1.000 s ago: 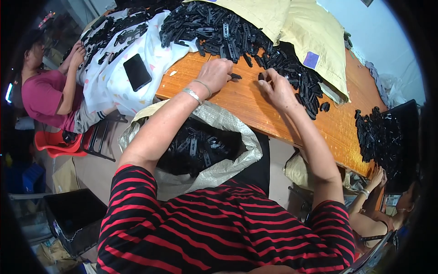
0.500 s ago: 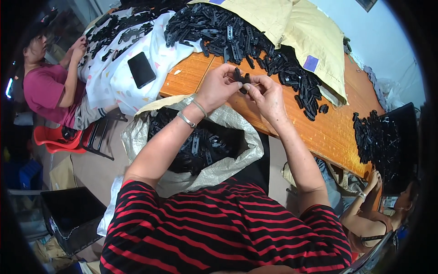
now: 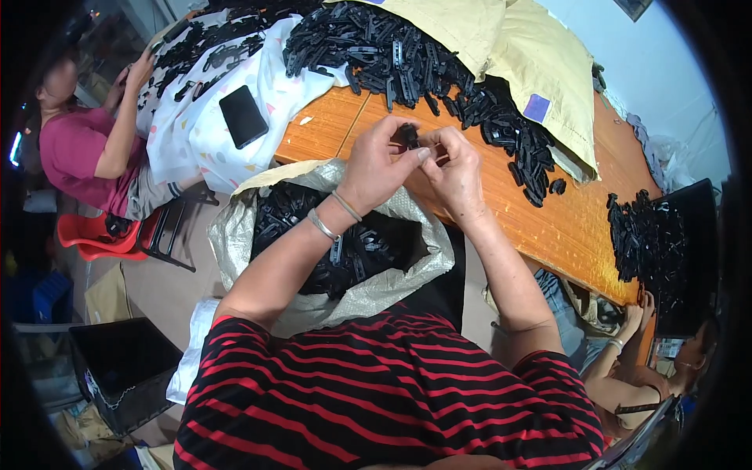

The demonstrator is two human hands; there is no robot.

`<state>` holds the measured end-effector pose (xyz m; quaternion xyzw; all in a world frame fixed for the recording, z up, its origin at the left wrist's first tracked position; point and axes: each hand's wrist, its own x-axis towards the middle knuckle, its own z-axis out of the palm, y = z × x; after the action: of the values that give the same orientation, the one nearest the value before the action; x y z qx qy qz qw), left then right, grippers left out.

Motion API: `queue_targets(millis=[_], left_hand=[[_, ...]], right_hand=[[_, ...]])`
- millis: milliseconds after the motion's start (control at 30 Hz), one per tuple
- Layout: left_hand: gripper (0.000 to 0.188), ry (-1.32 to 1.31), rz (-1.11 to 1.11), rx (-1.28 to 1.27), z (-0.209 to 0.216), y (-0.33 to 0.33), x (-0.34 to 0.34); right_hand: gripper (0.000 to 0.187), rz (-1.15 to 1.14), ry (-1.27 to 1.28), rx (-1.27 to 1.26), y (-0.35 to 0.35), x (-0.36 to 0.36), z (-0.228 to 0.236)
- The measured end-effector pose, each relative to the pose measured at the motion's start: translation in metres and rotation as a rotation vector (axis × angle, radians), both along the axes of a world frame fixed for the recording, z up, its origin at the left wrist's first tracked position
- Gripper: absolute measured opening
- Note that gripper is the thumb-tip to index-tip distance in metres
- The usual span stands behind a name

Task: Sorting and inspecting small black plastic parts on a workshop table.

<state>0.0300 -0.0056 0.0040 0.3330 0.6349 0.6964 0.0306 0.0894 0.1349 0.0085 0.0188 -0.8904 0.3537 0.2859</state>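
Fingers (image 3: 409, 163) of left hand (image 3: 370, 171) clamped a small black part (image 3: 407, 135) near the front edge of the wooden table (image 3: 517, 215), right hand (image 3: 457, 176) met them, its hold unclear, bare wood (image 3: 492, 160) separated it from heaped black pieces (image 3: 392, 59), open sack (image 3: 372, 299) gaped below that edge.

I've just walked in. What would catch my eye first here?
The big heap of black parts on the table's far side, by tan sacks. Next, the left hand and right hand, meeting at a small dark piece above the table. Nearer the body, an open woven sack holds similar parts.
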Motion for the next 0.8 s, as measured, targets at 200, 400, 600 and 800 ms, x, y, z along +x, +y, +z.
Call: queue_targets(millis=[200, 400, 600, 800], left_hand=[[0.021, 0.098, 0.139, -0.127, 0.007, -0.007, 0.006], [0.015, 0.080, 0.072, -0.235, 0.010, -0.015, 0.007], [0.013, -0.120, -0.047, -0.031, 0.006, -0.029, 0.011], [0.011, -0.238, -0.136, -0.251, 0.020, -0.067, 0.015]], right_hand=[[0.022, 0.068, -0.014, -0.249, -0.009, 0.001, -0.007], [0.022, 0.082, -0.167, -0.222, -0.013, 0.004, -0.016], [0.031, 0.098, -0.195, -0.258, -0.027, 0.008, -0.008], [0.041, 0.241, -0.325, -0.082, -0.046, 0.024, 0.013]])
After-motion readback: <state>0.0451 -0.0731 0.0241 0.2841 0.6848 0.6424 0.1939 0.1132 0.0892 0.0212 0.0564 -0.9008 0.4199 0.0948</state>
